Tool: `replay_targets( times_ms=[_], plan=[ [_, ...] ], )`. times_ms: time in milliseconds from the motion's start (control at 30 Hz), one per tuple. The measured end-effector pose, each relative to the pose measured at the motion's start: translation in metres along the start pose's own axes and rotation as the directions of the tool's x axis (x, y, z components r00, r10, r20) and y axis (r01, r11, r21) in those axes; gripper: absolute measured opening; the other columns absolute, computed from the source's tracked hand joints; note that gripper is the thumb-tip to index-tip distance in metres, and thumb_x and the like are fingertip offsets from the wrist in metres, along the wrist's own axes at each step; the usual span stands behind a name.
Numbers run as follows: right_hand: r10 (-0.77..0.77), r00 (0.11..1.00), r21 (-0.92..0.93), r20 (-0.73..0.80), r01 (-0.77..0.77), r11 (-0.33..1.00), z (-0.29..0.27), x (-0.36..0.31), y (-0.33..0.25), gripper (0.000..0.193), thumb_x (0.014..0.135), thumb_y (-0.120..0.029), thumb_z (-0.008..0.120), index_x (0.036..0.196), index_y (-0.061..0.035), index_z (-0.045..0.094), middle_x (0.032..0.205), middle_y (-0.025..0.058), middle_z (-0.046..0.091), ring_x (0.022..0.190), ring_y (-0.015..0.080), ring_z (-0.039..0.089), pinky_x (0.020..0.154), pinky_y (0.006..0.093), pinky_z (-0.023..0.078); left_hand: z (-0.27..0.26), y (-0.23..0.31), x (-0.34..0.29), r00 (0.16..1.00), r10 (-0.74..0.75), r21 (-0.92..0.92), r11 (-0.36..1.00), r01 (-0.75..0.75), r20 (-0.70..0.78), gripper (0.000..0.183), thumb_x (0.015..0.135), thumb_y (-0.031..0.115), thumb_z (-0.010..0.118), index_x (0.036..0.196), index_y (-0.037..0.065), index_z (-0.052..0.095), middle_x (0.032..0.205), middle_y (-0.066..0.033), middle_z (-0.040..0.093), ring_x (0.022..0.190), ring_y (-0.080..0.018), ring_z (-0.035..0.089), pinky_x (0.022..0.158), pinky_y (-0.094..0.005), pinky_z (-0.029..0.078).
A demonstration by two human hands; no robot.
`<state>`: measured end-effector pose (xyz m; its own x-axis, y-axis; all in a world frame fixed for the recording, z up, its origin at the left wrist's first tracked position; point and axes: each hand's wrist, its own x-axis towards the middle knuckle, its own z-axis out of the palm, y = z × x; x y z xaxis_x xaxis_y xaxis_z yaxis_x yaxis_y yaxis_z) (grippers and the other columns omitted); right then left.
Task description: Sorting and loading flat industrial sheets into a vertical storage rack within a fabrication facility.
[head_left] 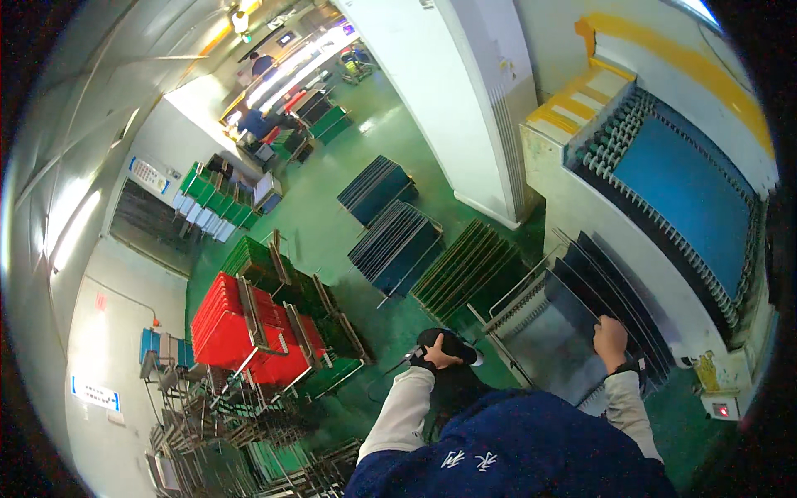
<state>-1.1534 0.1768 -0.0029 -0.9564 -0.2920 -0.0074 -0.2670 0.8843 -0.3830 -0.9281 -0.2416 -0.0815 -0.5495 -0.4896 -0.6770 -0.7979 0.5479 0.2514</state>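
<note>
The right hand (610, 340) grips the top edge of a dark panel (556, 344), fingers curled over the edge. This panel stands upright on edge in a metal rack (519, 311) just in front of the person, with several more dark panels (614, 282) slotted behind it, all leaning the same way. The left hand (437, 355) is closed around a black device (452, 340) held at chest height, thumb on top; what kind of device it is cannot be told. Both forearms wear pale grey sleeves (398, 411) under a dark blue vest (515, 448) that fills the lower edge of the view.

To the right of the rack stands a cream machine (581, 207) with a blue flat bed (685, 183) bordered by rows of small rollers (618, 137) and a yellow strip (689, 62) along its far side. A small red light (721, 410) glows on a box at its lower corner.

On the green floor (332, 216) ahead are more racks: two of dark blue boards (390, 232), one of green boards (469, 270). To the left is a stack of red boards (232, 319) on a cart, with green ones beside it and empty metal racks (216, 423) nearer the lower left. A white pillar (448, 91) rises beyond. Far back, a person in blue (253, 124) is near lit workstations.
</note>
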Motion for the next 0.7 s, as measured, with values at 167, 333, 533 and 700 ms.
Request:
replay_targets(
  times_ms=[167,333,533,700],
  plan=[
    [-0.049,0.999,-0.058,0.023,0.05,0.997,-0.014,-0.002,0.002,0.013,0.076,-0.015,0.064,0.078,-0.0025,0.062,0.078,0.0192,0.062,0.079,0.0381,0.06,0.069,0.0479,0.047,-0.011,0.016,-0.018,0.999,0.038,-0.12,0.992,-0.04,-0.019,0.125,0.045,0.052,0.085,0.145,0.018,0.02,0.14,-0.0265,0.032,0.129,-0.0412,0.033,0.105,-0.0484,0.03],
    [0.037,0.999,-0.066,0.025,-0.035,0.997,-0.084,-0.003,-0.036,0.023,0.075,-0.017,0.067,0.089,0.0009,0.065,0.085,0.0217,0.063,0.084,0.0393,0.06,0.074,0.0462,0.046,0.017,-0.015,0.019,0.995,0.009,-0.108,0.994,-0.021,-0.103,0.125,0.042,0.049,0.087,0.145,0.019,0.021,0.136,-0.0243,0.039,0.127,-0.04,0.036,0.104,-0.048,0.031],
    [-0.091,0.98,-0.052,-0.179,0.083,0.995,-0.158,-0.009,-0.03,0.031,0.074,-0.016,0.067,0.099,0.0001,0.063,0.094,0.0203,0.064,0.091,0.0379,0.059,0.076,0.0466,0.045,0.023,-0.02,0.035,0.996,0.058,-0.105,0.992,-0.064,-0.062,0.128,0.043,0.05,0.087,0.146,0.018,0.018,0.137,-0.0218,0.039,0.128,-0.0386,0.036,0.105,-0.0466,0.031],
    [0.178,0.945,0.205,-0.276,-0.123,0.971,-0.193,-0.014,0.009,0.035,0.074,-0.013,0.063,0.107,-0.0019,0.059,0.097,0.0152,0.061,0.091,0.0292,0.056,0.08,0.0365,0.041,0.024,-0.017,0.04,0.998,0.063,-0.178,0.982,-0.062,0.001,0.131,0.043,0.051,0.087,0.146,0.019,0.014,0.141,-0.0226,0.033,0.128,-0.0389,0.035,0.104,-0.0451,0.034]
  ],
)
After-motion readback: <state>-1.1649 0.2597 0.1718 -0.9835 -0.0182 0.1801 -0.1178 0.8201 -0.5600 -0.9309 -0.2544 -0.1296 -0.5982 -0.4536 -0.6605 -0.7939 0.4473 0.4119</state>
